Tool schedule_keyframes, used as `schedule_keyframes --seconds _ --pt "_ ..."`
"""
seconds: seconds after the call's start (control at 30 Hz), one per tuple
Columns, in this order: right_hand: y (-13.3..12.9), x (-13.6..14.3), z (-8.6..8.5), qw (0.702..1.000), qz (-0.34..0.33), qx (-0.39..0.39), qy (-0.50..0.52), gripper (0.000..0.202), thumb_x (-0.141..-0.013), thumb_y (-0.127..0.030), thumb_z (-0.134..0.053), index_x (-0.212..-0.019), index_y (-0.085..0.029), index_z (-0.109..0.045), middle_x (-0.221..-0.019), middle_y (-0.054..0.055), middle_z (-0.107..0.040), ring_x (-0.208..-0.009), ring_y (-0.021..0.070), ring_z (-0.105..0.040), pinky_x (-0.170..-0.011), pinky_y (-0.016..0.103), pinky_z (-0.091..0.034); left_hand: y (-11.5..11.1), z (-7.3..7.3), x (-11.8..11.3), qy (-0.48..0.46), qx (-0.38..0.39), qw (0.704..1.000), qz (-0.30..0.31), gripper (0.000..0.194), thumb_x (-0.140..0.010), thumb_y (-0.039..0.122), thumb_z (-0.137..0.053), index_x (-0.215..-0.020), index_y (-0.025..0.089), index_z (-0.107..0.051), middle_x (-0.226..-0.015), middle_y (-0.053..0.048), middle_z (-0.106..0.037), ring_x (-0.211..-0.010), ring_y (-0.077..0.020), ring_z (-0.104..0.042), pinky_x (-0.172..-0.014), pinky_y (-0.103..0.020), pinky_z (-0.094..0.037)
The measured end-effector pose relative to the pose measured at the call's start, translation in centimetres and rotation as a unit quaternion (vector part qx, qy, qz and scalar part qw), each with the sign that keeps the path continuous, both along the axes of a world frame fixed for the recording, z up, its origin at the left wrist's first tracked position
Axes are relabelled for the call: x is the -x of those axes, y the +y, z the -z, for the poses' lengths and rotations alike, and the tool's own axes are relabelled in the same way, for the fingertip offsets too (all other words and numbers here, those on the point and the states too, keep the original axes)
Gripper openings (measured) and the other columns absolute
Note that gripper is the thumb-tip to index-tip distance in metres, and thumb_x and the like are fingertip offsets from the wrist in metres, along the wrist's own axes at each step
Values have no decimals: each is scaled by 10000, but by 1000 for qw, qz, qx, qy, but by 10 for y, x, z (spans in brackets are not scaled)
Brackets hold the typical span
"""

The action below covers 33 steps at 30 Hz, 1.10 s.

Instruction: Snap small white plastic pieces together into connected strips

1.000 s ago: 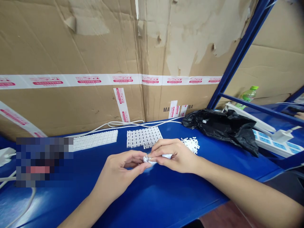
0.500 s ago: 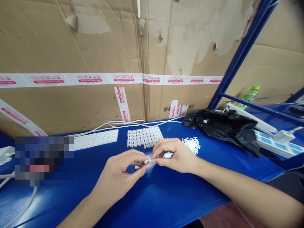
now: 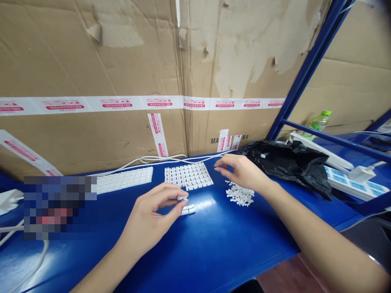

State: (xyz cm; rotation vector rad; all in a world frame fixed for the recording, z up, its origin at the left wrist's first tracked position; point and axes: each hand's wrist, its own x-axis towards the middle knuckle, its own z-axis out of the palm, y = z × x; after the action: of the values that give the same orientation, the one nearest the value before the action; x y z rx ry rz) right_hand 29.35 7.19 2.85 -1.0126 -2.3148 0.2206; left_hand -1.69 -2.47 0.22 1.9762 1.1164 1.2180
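White piece (image 3: 182,198) pinched in my left hand (image 3: 155,211); my right hand (image 3: 242,171) hangs near loose bits (image 3: 240,195); whether it holds anything, I can't tell.

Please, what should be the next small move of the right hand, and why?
Probably move the right hand to the loose white pile and take one piece: that hand shows no piece, the pile lies close, and the left hand holds a small white part.

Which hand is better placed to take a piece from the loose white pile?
Probably the right hand: it is close to the pile, with nothing visible in its grasp, while the left hand pinches a small white part.
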Motion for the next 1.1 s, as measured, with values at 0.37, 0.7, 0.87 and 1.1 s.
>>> schedule_keyframes --seconds 0.37,0.7,0.87,1.1 --pt "17 -27 2 958 48 220 -175 150 -890 -131 -718 -933 -196 -846 -858 40 -826 -730 195 -725 -675 294 -508 3 3 1 77 -16 997 -11 151 -1007 311 -712 -1113 257 -805 -1093 -46 -794 -818 -173 -778 -725 -273 -657" --pt "8 -9 13 983 -73 117 -119 128 -919 -64 -717 -917 -169 -791 -1021 70 -716 -918 197 -683 -886 326 -551 3 8 -1 88 8 996 16 158 -1012 338 -714 -1128 260 -789 -1065 -38 -826 -840 -184 -793 -764 -282 -677" --pt "3 -6 7 982 -114 120 -92 95 -951 -81 -703 -962 -159 -755 -1051 78 -721 -944 200 -680 -902 340 -555 2 7 0 73 37 997 15 207 -1022 359 -716 -1199 280 -789 -1076 -30 -829 -870 -186 -802 -789 -280 -684" --pt "-11 6 2 952 -154 253 72 129 -1023 -301 -727 -1027 -173 -737 -977 50 -789 -843 167 -717 -776 302 -588 1 2 -5 54 31 997 40 156 -1026 325 -702 -1099 268 -828 -1165 -57 -806 -871 -180 -779 -760 -268 -673"
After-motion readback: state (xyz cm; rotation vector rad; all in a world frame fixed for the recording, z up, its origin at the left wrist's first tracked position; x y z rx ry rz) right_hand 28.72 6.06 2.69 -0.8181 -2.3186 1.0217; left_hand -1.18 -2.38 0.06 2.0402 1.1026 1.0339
